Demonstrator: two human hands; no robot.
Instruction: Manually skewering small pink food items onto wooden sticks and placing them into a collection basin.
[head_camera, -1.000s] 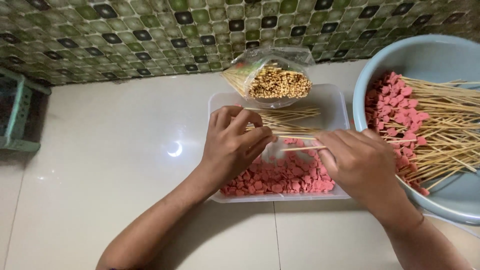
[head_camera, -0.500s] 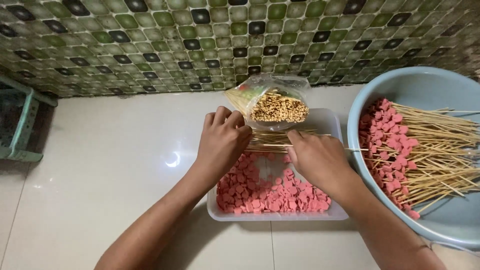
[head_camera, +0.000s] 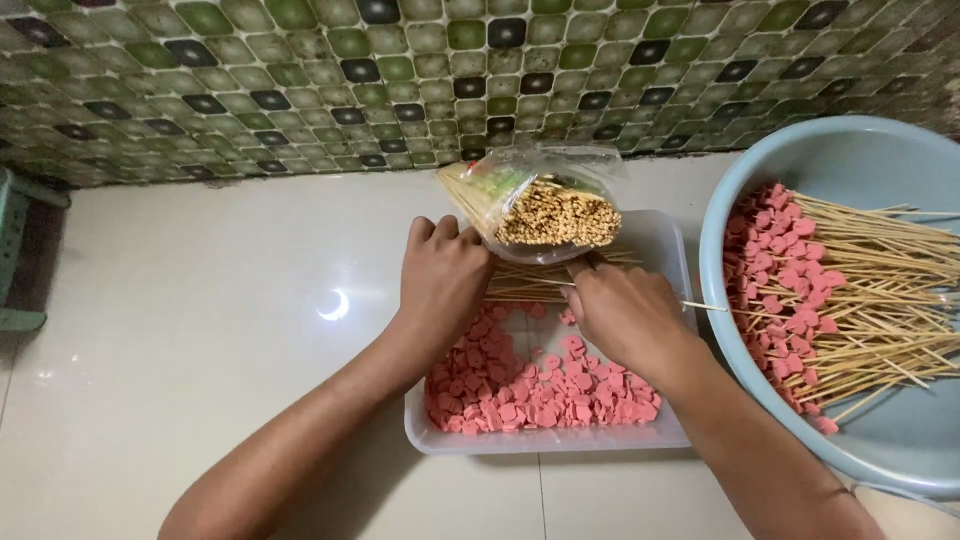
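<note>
A: Both hands over the clear tray of pink sausage slices?

B: Yes. The left hand curls narrow over loose bamboo skewers; the right hand pinches one skewer, beside the blue basin.

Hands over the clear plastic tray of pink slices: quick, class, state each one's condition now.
Left hand: curled, palm down over loose bamboo skewers; grip cannot be told.
Right hand: closed on a thin bamboo skewer.
</note>
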